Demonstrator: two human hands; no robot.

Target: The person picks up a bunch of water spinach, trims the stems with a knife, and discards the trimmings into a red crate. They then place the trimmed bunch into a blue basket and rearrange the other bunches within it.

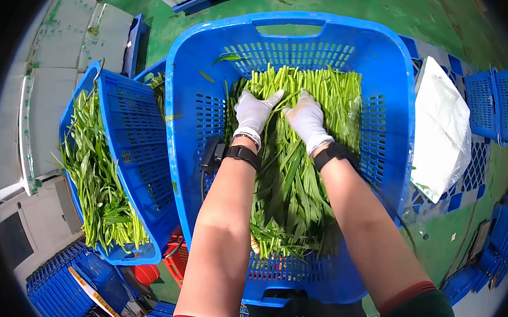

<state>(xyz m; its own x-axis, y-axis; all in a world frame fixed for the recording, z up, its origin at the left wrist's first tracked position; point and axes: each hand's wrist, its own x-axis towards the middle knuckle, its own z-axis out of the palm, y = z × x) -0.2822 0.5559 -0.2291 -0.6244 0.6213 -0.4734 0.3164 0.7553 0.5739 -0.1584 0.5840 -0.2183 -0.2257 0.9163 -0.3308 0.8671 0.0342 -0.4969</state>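
A big blue plastic basket [297, 23] stands in front of me, holding long-stemmed leafy greens that look like water spinach [288, 166]. Their pale cut stem ends face the far side, and the dark leaves lie toward me. My left hand [254, 113], in a white glove, grips stems at the left of the pile, its thumb pointing inward. My gloved right hand [307, 120] does the same a little to the right. The fingers of both hands are partly sunk among the stems. A dark strap circles each wrist.
On the left, a tilted blue basket [133, 134] holds more greens [99, 172]. A white bag [439, 129] lies at right on a blue-white pallet. Blue crates [498, 106] stand farther right, white foam boxes [58, 36] far left. The floor [385, 7] is green.
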